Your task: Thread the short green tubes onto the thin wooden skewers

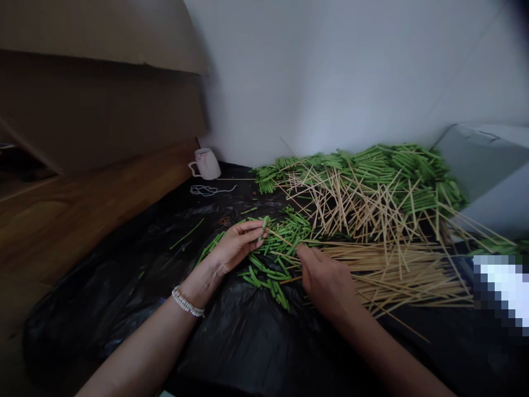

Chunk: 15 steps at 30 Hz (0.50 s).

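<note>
Between the fingertips of my left hand (237, 243), pinched closed, is a short green bean piece (265, 225). My right hand (328, 281) is closed around a thin wooden skewer (280, 238), which slants up to the left with its tip at the bean piece. Whether the tip has gone into the piece I cannot tell. Loose cut bean pieces (268, 270) lie under and between both hands. Beneath and right of my right hand is a spread of bare wooden skewers (405, 275). Behind them, skewers threaded with green pieces (384, 165) are heaped up.
Black plastic sheeting (243, 342) covers the work surface. A white mug (207, 164) stands at the back left, with a tangle of white string (204, 191) before it. A cardboard box (103, 105) looms at left. A pale box (487, 165) stands at right, against the wall.
</note>
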Tool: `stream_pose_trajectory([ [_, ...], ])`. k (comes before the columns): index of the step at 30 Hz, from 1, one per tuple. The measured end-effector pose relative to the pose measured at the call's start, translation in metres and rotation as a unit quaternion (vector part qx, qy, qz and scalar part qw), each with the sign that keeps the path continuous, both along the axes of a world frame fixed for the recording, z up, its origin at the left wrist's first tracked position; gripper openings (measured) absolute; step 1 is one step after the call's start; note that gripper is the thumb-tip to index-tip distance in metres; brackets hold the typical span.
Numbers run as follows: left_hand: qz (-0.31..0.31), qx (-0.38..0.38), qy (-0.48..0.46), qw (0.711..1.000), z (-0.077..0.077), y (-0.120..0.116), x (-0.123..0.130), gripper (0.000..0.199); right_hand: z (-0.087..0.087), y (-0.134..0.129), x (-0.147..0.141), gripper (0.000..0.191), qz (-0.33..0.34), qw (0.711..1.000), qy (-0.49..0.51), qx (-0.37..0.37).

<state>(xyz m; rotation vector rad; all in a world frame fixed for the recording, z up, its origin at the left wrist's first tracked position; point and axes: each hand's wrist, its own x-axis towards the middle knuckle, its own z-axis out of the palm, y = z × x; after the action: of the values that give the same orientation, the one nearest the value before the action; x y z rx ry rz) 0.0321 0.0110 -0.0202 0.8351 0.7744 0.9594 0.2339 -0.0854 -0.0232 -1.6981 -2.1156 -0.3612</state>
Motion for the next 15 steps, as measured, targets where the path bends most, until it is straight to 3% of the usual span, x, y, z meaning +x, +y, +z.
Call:
stream_pose_trajectory([
  [15,0.001,-0.008,0.010,1.000,0.0016,-0.0021,0.0021,0.026,0.0016,-0.0013,-0.0030,0.027,-0.007,1.000,0.002,-0.015],
])
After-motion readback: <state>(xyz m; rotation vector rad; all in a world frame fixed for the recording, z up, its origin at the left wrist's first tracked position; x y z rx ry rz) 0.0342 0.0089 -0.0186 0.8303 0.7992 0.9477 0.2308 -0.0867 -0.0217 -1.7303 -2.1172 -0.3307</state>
